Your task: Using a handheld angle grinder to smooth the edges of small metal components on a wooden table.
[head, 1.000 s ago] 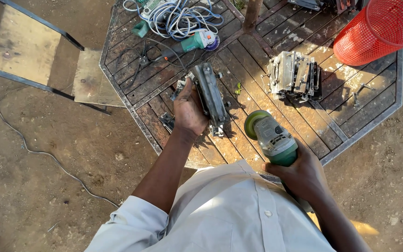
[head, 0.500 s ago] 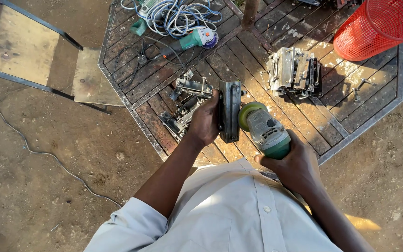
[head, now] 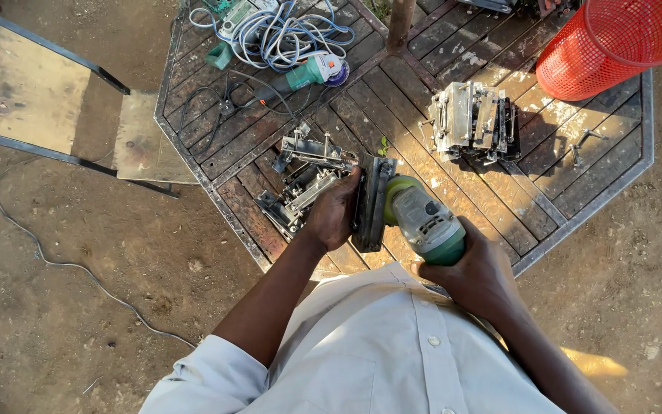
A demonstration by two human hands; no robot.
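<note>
My left hand (head: 333,213) grips a flat grey metal bracket piece (head: 371,201), held on edge above the near rim of the wooden table (head: 453,172). My right hand (head: 479,277) holds a green angle grinder (head: 425,224) by its body, with its head pressed against the right face of that metal piece. Just left of my left hand lies a pile of similar metal brackets (head: 302,181) on the table.
A stack of metal parts (head: 473,120) sits farther right. A second green grinder (head: 310,73) and coiled cables (head: 281,31) lie at the table's far side. A red mesh basket (head: 613,44) stands top right. A wooden chair (head: 55,115) is left; a cable (head: 63,264) crosses the dirt.
My left hand lifted the metal piece off the pile and turned it on edge. The grinder in my right hand moved left and up against it.
</note>
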